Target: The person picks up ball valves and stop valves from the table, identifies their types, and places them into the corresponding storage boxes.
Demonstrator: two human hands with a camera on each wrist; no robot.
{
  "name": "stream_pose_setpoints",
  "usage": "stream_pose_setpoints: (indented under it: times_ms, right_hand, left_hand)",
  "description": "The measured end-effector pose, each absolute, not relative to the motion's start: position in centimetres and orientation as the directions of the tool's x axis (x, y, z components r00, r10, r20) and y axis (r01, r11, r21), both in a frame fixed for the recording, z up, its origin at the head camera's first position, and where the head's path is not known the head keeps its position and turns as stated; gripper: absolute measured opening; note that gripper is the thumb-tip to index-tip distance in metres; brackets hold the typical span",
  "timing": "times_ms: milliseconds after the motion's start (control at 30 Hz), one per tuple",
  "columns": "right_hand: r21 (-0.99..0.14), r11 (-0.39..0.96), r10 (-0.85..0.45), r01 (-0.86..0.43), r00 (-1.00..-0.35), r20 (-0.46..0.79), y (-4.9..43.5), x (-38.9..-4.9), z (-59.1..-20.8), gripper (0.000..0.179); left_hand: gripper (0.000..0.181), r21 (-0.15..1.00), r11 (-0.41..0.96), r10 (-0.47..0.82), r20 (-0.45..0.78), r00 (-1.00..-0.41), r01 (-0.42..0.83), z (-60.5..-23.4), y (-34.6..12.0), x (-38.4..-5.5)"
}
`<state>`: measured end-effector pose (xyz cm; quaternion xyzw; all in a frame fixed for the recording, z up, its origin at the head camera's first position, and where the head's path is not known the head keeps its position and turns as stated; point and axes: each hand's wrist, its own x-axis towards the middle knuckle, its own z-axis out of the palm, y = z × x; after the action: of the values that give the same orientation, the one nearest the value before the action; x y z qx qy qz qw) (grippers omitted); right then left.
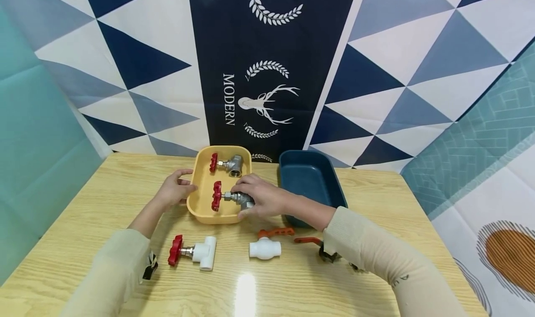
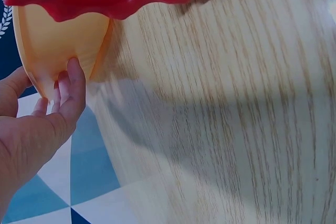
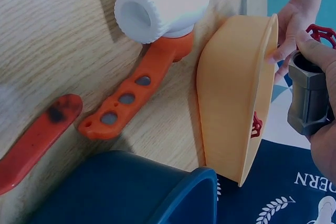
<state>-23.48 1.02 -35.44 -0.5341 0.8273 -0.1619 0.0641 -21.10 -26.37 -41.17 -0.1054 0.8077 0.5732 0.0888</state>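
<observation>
My right hand (image 1: pixel 265 197) grips the metal body of a gate valve (image 1: pixel 242 200) with a red handwheel, holding it over the yellow bin (image 1: pixel 203 180). In the right wrist view, the open threaded end of that valve (image 3: pixel 308 95) faces the camera, thumb along its side. My left hand (image 1: pixel 174 189) holds the bin's left rim; in the left wrist view its fingers (image 2: pixel 76 85) lie against the outer wall. A second metal valve (image 1: pixel 235 164) with a red handwheel lies inside the bin, toward the back.
A blue bin (image 1: pixel 307 173) stands right of the yellow one. In front lie a white tee-shaped valve (image 1: pixel 202 253) with a red handwheel and a white ball valve (image 1: pixel 265 249) with an orange lever. A red-levered metal valve (image 1: pixel 328 254) is partly hidden by my right sleeve.
</observation>
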Motion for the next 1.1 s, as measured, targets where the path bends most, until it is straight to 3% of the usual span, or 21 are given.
stream_pose_setpoints:
  times_ms: [1100]
  right_hand:
    - [-0.361, 0.410, -0.890, -0.837, -0.455, 0.043, -0.6, -25.1, -36.0, 0.056]
  left_hand:
    - [0.060, 0.907, 0.303, -0.095, -0.276, -0.957, -0.291, -41.3, -26.2, -21.1]
